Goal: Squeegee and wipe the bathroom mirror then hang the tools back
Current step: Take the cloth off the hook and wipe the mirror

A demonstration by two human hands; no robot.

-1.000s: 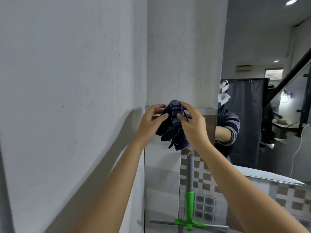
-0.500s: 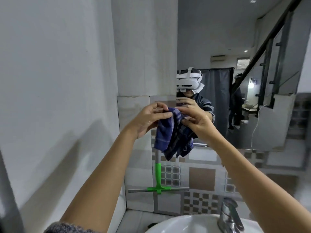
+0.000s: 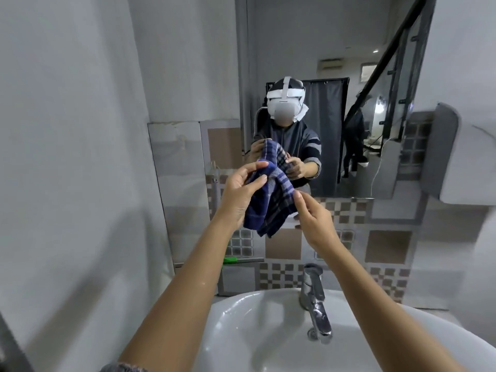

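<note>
Your left hand (image 3: 241,191) pinches top of blue checked cloth (image 3: 271,200) between thumb and fingers, cloth hanging bunched in front of mirror (image 3: 330,63), above sink (image 3: 241,312). Your right hand (image 3: 315,220) touches cloth's right edge with fingertips, fingers loosely curled; firm grip or not, cannot tell. Green squeegee (image 3: 230,260) shows partly behind your left forearm, against tiled wall (image 3: 386,245). Tap (image 3: 315,299) stands below right wrist.

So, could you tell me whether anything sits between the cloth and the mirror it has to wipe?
Nothing visible does. The left hand grips the cloth and the right hand pinches its edge, in front of the mirror. The tap and sink sit lower, out of the path.
</note>
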